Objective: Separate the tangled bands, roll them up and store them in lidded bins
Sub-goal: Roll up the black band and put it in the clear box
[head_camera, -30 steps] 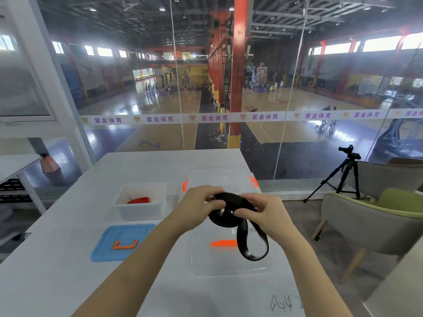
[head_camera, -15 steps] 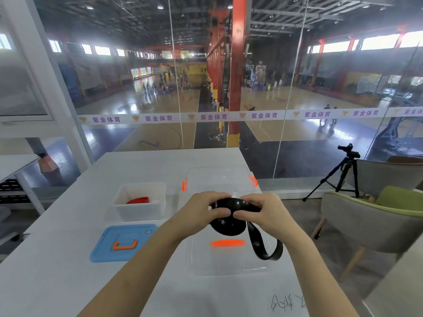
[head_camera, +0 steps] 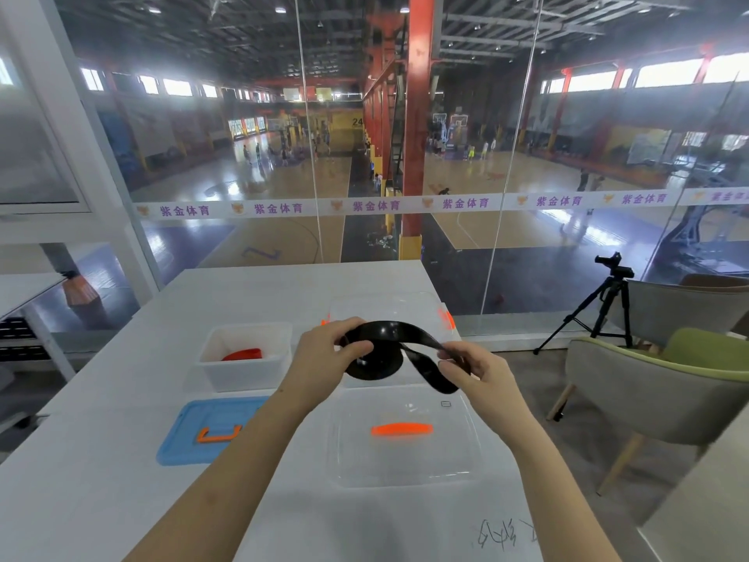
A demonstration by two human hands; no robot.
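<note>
A black band (head_camera: 377,358), partly wound into a coil, is held in the air above the white table (head_camera: 121,460). My left hand (head_camera: 324,354) grips the coil between thumb and fingers. My right hand (head_camera: 474,371) pinches the loose tail of the band, stretched out to the right of the coil. A red rolled band (head_camera: 242,354) lies in the small white bin (head_camera: 245,356) at the left. A clear bin (head_camera: 385,310) with orange clips stands behind my hands, mostly hidden by them.
A clear lid (head_camera: 405,440) with an orange handle lies flat in front of me. A blue lid (head_camera: 210,429) with an orange handle lies left of it. A green-cushioned chair (head_camera: 668,383) and a tripod (head_camera: 604,302) stand to the right, before a glass wall.
My right hand has drawn the band's loose tail away from the coil to the right, so it stretches out instead of hanging in a loop. Both hands have risen a little.
</note>
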